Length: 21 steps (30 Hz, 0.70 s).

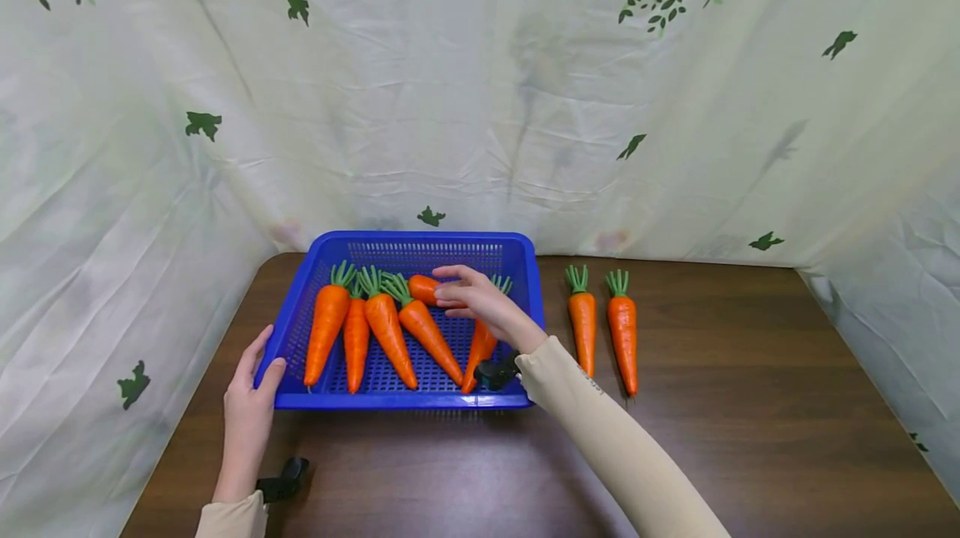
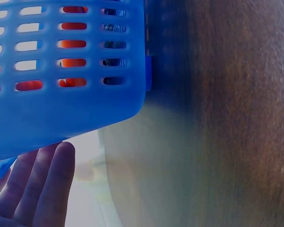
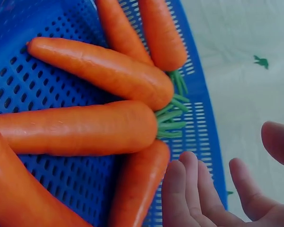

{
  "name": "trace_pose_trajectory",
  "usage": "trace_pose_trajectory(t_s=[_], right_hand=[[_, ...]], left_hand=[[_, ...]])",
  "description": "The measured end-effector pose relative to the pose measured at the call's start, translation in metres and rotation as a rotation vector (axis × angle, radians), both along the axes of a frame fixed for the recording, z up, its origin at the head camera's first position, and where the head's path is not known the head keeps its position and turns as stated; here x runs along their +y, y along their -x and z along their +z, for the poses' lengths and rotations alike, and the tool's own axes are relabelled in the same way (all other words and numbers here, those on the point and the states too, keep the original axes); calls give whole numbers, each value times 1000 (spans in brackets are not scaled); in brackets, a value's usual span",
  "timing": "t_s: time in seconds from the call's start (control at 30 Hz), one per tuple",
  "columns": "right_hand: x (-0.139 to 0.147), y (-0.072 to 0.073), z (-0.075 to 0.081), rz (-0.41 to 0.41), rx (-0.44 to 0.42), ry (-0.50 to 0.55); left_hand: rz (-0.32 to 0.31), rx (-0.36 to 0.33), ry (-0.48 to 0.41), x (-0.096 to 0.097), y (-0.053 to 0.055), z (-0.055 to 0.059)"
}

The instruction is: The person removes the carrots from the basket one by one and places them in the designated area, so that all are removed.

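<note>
A rectangular blue perforated plastic basket (image 1: 397, 401) sits toward the rear-left corner of the brown wood-grain tabletop (image 1: 750, 371), with smooth orange green-topped carrots (image 1: 384, 338) inside. The left hand (image 1: 250, 401) pinches its left rim; the right hand (image 1: 483, 302), fingers and thumb apart, is over its right half. Two matching loose carrots (image 1: 622, 338) lie just right of it.

Blue basket (image 1: 405, 401): brightly, evenly lit in the head view; small glint on its front rim.
Surface (image 1: 480, 484): pale glare in front of the basket.
Cloth (image 1: 465, 105): bright behind the basket, faint fold shading.
Carrots (image 3: 75, 135): soft highlights inside the basket; right wrist view slightly hazy.
Left grip (image 2: 40, 189): shaded beside the basket, against washed-out white in the left wrist view.
</note>
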State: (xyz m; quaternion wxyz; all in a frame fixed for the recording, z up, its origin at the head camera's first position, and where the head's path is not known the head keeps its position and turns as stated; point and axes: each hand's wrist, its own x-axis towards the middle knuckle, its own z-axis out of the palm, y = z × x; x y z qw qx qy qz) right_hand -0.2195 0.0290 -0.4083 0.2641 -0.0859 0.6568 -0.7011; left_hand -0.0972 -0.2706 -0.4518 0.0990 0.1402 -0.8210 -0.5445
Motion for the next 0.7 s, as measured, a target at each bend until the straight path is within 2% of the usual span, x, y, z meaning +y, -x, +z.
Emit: trace_pose_trajectory(t_s=[0.33, 0.7], right_hand=[[-16, 2, -4, 41, -14, -76], [-25, 4, -12, 15, -49, -176]], left_hand=[[26, -16, 34, -1, 0, 1], [17, -12, 24, 0, 0, 2]])
